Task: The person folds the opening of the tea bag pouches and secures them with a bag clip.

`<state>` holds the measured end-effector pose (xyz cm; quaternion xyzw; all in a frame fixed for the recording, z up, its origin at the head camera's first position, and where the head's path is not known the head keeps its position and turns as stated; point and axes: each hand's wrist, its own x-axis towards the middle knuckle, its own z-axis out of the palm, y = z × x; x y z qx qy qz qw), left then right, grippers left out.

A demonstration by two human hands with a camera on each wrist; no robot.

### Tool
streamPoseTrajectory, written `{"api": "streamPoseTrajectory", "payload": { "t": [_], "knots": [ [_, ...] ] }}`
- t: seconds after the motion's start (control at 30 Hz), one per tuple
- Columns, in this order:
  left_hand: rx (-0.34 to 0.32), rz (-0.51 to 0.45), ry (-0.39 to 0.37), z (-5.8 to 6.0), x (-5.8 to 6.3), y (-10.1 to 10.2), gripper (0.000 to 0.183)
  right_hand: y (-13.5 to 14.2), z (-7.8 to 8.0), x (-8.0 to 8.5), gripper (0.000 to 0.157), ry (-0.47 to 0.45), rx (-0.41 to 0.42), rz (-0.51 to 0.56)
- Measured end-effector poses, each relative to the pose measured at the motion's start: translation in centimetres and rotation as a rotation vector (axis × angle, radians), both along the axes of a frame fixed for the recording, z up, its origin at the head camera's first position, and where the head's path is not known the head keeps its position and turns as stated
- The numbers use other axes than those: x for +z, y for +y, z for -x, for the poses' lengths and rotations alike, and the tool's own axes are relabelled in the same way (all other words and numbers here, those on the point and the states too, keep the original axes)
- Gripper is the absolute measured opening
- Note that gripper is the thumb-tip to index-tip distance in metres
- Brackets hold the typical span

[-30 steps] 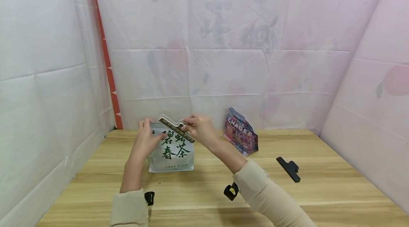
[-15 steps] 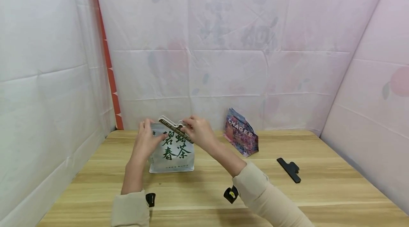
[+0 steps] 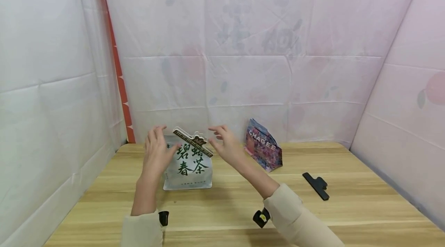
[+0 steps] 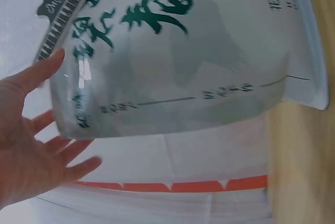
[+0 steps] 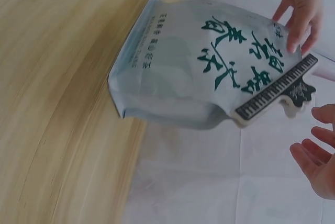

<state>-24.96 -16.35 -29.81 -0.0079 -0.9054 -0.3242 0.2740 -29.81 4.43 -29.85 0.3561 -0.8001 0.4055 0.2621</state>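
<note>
A pale tea bag (image 3: 187, 180) with green characters stands upright on the wooden table. Across its top right corner sits a slanted clip (image 3: 193, 142) with a piano-key pattern, gripping the bag on its own. My left hand (image 3: 156, 156) is spread at the bag's top left corner, thumb in front and fingers behind; in the left wrist view the thumb (image 4: 49, 67) lies at the bag's edge, and whether it touches is unclear. My right hand (image 3: 227, 146) hovers just right of the clip, fingers loosely bent and apart from it, as the right wrist view also shows.
A colourful CHAGEE bag (image 3: 263, 146) leans at the back of the table, right of centre. A black clip (image 3: 316, 186) lies flat farther right. White fabric walls (image 3: 243, 77) enclose the table (image 3: 215, 220) at the back and sides.
My right hand has let go of the piano-key clip and drawn back to the right. The clip stays on the bag. My left hand's fingers have loosened and spread away from the bag's corner.
</note>
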Motion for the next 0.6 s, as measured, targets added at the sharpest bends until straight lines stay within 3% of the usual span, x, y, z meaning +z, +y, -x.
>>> {"api": "streamPoseTrajectory", "payload": {
  "t": [0.13,0.27,0.4,0.6],
  "knots": [
    [0.018,0.023,0.146,-0.5,1.2,0.7,0.068,2.0,-0.1,0.0,0.026,0.018,-0.075,-0.009],
    [-0.031,0.058,0.262,-0.9,2.3,1.9,0.062,4.4,0.2,-0.5,0.024,0.016,-0.154,-0.028],
    [-0.106,0.112,0.31,-1.4,2.9,3.7,0.056,7.0,0.8,-1.4,0.022,-0.018,-0.208,-0.026],
    [-0.215,0.158,0.348,-1.3,2.5,7.1,0.051,10.7,2.4,-2.8,0.023,-0.007,-0.359,-0.024]
  ]
}}
